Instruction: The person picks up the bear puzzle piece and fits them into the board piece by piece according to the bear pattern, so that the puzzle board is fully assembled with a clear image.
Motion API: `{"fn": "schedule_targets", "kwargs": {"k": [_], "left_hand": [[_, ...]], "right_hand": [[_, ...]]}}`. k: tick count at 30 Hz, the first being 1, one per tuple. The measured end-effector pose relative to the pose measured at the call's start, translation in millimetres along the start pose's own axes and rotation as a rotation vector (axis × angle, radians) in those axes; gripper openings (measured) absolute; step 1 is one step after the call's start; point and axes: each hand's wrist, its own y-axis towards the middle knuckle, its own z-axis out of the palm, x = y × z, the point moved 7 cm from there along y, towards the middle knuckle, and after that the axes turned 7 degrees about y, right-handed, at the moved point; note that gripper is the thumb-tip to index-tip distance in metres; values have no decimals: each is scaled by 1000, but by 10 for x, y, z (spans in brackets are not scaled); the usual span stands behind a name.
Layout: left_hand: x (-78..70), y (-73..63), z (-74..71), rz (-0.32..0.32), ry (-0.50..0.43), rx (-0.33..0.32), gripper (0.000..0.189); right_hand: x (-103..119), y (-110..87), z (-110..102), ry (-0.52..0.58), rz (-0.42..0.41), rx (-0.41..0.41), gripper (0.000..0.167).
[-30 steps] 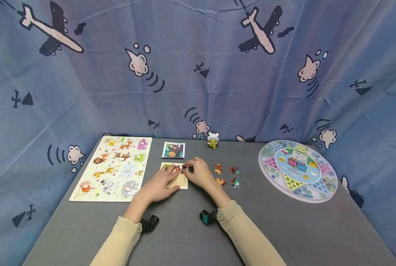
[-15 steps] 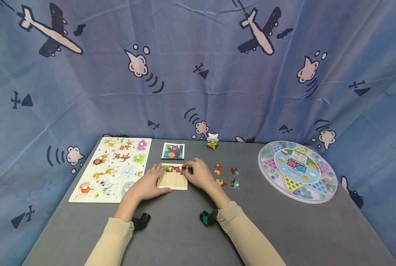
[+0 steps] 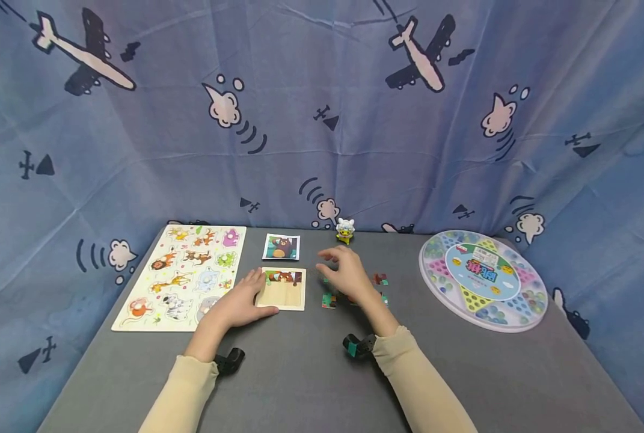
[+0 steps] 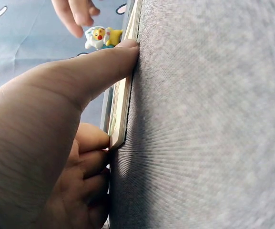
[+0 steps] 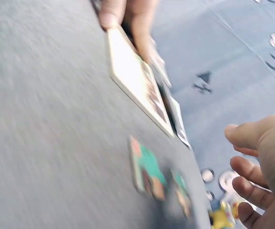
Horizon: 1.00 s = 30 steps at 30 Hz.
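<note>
Left fingers [image 3: 251, 281] spread against tray [image 3: 284, 296], right fingers [image 3: 337, 252] apart (loosely bent), above puzzle pieces [image 3: 328, 300]

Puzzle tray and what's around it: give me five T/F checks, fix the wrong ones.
1. The left hand touches the puzzle tray. True.
2. The right hand grips the puzzle tray. False: it is apart from it, to its right, and holds nothing.
3. The bear card lies beyond the puzzle tray, toward the curtain. True.
4. The puzzle tray is full. False: pieces sit only along its far side; the rest is bare wood.
5. The toy figure stands right of the bear card. True.
</note>
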Motion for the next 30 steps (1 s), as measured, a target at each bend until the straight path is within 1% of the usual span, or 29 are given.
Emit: {"fn": "schedule_targets", "kwargs": {"k": [3,6,10,14,17,21,25,30], "left_hand": [[6,-2,8,4,6,-3,100],[8,-5,5,5,7,-5,100],[1,-6,4,6,3,-1,100],[-12,-11,-6,10,-8,-4,100],[-19,-21,-20,8,-5,-8,99],[-14,-31,-27,4,3,-11,100],[-4,-31,-28,7,8,-13,99],[-14,-12,-6,10,8,-5,99]], "right_hand": [[-117,-33,-141,4,14,-27,31],[-244,-79,-226,5,39,-32,33],[-402,-157,-268,18,78,-9,36],[-521,-205,-263,30,111,7,38],[-572,-216,-242,40,116,22,40],[-612,-208,-197,17,99,43,41],[-595,-203,-150,-24,71,66,41],[-591,-240,-137,-39,52,81,40]]}}
